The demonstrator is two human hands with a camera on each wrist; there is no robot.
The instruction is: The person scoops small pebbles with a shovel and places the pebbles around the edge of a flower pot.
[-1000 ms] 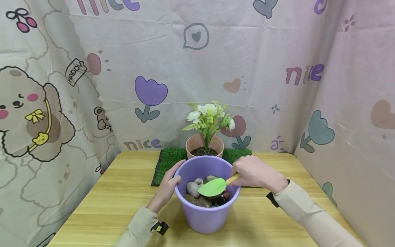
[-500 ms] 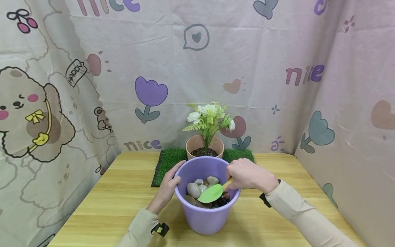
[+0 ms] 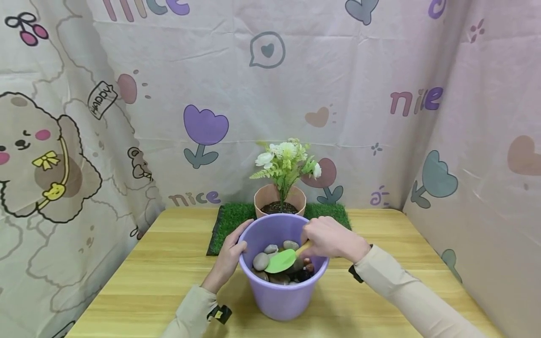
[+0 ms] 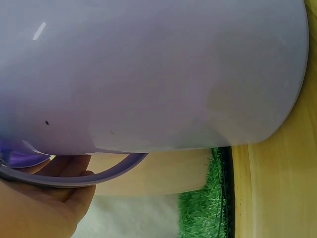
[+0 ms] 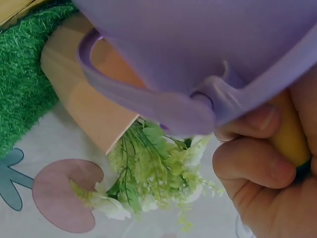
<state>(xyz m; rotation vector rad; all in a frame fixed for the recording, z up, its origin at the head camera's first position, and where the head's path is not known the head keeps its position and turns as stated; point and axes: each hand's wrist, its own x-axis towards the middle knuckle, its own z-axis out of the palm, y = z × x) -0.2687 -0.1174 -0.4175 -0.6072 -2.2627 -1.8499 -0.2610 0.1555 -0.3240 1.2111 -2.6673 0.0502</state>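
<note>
A purple bucket (image 3: 284, 300) stands upright on the table, with smooth stones (image 3: 260, 261) in grey, brown and black inside. My left hand (image 3: 228, 252) grips its left rim, and in the left wrist view the fingers (image 4: 81, 196) curl round the purple band at the rim. My right hand (image 3: 331, 238) holds a small garden trowel by its yellow handle (image 5: 290, 131), over the bucket's right side. The trowel's green blade (image 3: 281, 262) lies among the stones, pointing left; its underside is hidden.
Behind the bucket, a pink pot (image 3: 262, 201) with white flowers (image 3: 285, 152) stands on a green turf mat (image 3: 234, 220). The wooden table (image 3: 169, 272) backs onto a printed curtain (image 3: 270, 94), which also hangs at both sides.
My right hand has moved left and slightly down with the trowel. The blade has sunk lower, and a grey stone near its tip has shifted. The left hand keeps its place on the rim.
</note>
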